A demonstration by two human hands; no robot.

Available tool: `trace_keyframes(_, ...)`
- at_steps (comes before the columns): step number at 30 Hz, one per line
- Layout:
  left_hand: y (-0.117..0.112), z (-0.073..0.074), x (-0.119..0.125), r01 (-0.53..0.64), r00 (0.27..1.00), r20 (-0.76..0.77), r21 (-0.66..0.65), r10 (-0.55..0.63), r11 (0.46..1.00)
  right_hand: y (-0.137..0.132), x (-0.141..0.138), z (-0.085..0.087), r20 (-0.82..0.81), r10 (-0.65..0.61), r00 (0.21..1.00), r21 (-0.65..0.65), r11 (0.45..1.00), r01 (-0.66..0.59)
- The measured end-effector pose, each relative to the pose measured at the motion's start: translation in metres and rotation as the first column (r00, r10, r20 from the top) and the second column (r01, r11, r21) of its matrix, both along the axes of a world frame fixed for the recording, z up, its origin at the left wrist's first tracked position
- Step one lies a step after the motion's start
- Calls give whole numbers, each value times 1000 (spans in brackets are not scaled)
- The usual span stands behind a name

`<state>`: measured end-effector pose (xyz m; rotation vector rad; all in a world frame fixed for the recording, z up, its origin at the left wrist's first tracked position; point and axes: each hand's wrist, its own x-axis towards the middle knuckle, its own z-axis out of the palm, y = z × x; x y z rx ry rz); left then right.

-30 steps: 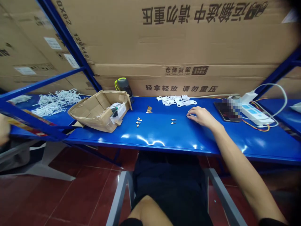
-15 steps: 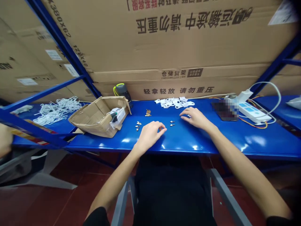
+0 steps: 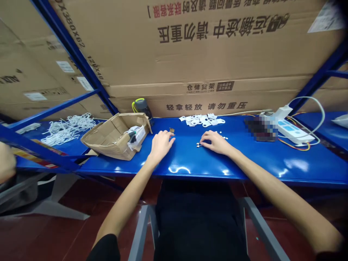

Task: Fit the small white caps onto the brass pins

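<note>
The right hand (image 3: pixel 216 142) is the nearer one, its fingers softly curled, I cannot tell if gripping, and the small metal pins (image 3: pixel 198 145) lie crosswise just left of them, while the left hand (image 3: pixel 161 145) rests open on the blue bench (image 3: pixel 187 163).

This is a warehouse-style workroom: blue steel racking (image 3: pixel 73 54) holds huge cardboard cartons (image 3: pixel 217 58) printed with handling warnings and the words for storage racking. Below, a blue steel desk (image 3: pixel 185 163) carries white plastic parts (image 3: pixel 202 120), a power strip (image 3: pixel 295 132) and an open cardboard box (image 3: pixel 106 141), above a dark red tiled floor (image 3: pixel 54 235).
</note>
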<state>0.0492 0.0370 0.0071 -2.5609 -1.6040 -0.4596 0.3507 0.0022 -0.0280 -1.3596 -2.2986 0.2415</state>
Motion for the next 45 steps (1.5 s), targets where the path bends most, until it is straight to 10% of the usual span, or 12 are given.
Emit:
trace_keyframes(7,29,2,-15,-84,977,-193,31,88,996,1,4,2,14,-35,999,27,999,35)
trace_keyframes(19,21,-11,23,113,966,-235,2,-110,994,11,26,2,41,-337,941,172,930,325)
trace_keyframes(28,52,-18,85,401,916,19,-53,-401,914,6,50,11,208,-493,845,144,869,473)
trace_keyframes(45,61,-43,85,432,853,353,-65,-384,900,14,56,6,241,-367,899,40,929,368)
